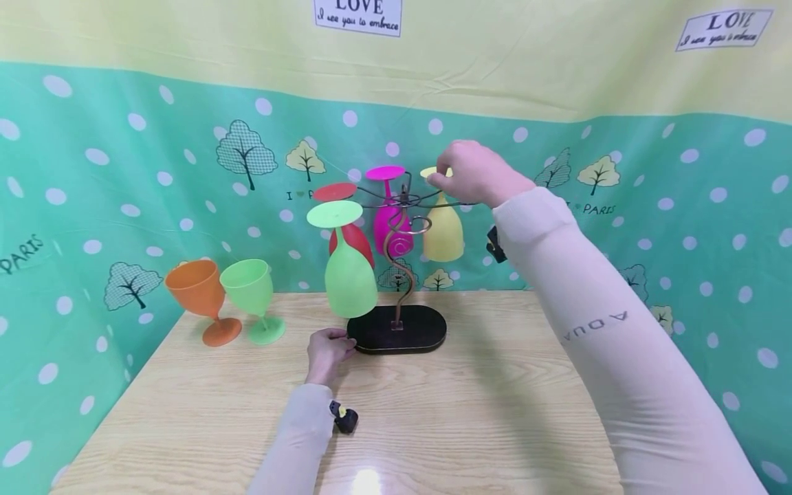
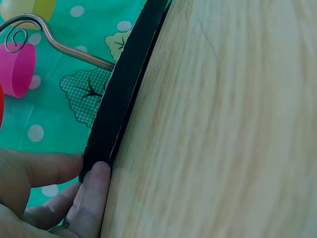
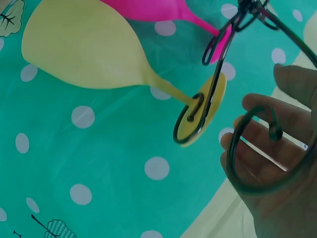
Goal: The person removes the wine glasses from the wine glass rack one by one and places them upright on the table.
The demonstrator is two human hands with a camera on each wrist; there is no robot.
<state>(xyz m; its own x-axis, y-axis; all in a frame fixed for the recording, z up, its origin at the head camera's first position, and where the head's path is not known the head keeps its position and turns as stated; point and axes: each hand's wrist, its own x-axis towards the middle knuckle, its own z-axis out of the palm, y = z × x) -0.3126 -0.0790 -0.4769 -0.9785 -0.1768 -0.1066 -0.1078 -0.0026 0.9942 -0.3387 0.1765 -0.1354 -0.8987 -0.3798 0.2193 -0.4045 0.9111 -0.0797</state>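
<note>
Rack (image 1: 411, 276) stands on the counter (image 1: 458, 426), its black base (image 1: 399, 340) pinched at the left end by the grip of the left hand (image 1: 326, 353). Inverted on it hang a red goblet (image 1: 360, 240), green goblet (image 1: 351, 283), magenta goblet (image 1: 383, 235) and yellow goblet (image 1: 443, 235). The grip of the right hand (image 1: 475, 172) is loose, thumb and fingers apart, near the yellow foot. An orange goblet (image 1: 198, 289) and another green goblet (image 1: 252, 289) stand upright.
</note>
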